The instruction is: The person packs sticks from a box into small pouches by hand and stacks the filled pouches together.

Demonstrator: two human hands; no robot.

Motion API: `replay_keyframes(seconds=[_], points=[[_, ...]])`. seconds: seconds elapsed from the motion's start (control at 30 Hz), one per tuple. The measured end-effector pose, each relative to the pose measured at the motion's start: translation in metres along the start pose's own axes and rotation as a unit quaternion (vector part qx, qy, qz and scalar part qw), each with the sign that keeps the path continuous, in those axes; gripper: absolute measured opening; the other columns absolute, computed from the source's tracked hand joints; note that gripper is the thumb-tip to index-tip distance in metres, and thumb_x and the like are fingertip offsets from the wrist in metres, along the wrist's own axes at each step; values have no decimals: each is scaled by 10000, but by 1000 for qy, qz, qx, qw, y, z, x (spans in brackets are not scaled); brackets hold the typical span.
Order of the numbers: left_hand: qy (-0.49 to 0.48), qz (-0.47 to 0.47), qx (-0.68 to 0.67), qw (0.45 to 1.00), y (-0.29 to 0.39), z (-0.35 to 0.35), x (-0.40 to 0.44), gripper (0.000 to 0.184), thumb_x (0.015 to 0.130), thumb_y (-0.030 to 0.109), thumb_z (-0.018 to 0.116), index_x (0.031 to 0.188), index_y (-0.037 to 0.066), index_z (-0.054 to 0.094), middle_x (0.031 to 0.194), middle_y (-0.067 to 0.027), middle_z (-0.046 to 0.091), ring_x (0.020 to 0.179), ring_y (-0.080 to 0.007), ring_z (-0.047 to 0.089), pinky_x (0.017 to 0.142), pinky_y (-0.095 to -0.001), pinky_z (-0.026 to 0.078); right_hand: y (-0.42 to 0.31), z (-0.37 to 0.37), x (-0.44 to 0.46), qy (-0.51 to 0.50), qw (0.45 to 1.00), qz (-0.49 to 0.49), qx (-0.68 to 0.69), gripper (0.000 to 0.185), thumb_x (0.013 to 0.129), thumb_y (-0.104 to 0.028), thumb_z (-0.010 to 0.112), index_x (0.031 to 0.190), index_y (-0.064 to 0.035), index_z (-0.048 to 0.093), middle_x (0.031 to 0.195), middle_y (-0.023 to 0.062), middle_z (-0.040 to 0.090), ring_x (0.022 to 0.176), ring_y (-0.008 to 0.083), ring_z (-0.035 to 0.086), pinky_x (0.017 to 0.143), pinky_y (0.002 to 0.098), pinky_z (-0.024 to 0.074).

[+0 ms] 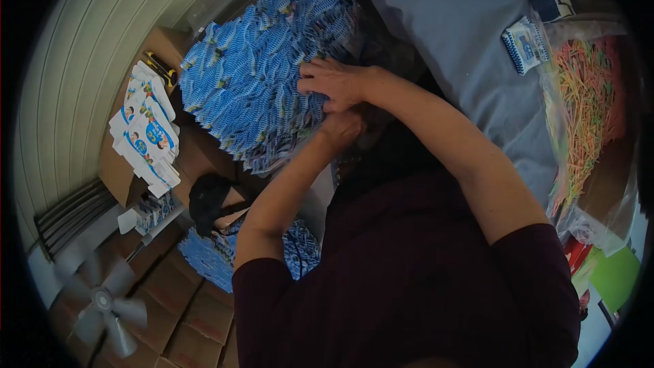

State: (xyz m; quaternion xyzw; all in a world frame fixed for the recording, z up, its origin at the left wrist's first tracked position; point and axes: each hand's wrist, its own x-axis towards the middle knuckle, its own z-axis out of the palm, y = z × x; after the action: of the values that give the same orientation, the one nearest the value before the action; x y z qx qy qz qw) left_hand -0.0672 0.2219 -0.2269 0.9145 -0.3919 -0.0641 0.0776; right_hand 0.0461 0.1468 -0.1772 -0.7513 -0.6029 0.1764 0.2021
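A big heap of blue-and-white striped packets [252, 61] with jagged edges fills a clear plastic bag in front of me. My right hand [334, 83] rests on the heap's near right side, its bent fingers somewhat apart and touching the packets. Just below it, against the bag's near edge, is my left hand [344, 129]. It looks closed, but its fingers are turned away and partly covered by the right hand, so what they grip is hidden.
Flattened printed cartons [146, 133] and a yellow-black utility knife [160, 68] lie on cardboard at left. A fan [102, 300] stands lower left. On grey cloth [456, 34] sits a small packet [526, 44], beside a bag of coloured sticks [586, 102].
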Motion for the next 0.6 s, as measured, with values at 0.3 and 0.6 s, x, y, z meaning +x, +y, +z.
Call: replay_keyframes(seconds=[0.3, 0.6], points=[[-69, -59, 7, 996, 0, -4, 16, 515, 947, 215, 434, 1458, 157, 403, 1480, -166, 406, 1390, -318, 354, 1166, -452, 230, 6, -13, 17, -25, 943, 177, 282, 213, 728, -209, 746, 853, -70, 645, 999, 88, 579, 981, 263, 583, 858, 361, 475], [-51, -85, 23, 995, 14, 31, 17, 534, 947, 276, 460, 1466, 162, 400, 1515, -154, 350, 1431, -333, 284, 1190, -487, 168, 6, -6, 7, -9, 954, 145, 260, 241, 687, -103, 654, 927, -84, 666, 1042, 108, 634, 1034, 311, 582, 898, 408, 456]])
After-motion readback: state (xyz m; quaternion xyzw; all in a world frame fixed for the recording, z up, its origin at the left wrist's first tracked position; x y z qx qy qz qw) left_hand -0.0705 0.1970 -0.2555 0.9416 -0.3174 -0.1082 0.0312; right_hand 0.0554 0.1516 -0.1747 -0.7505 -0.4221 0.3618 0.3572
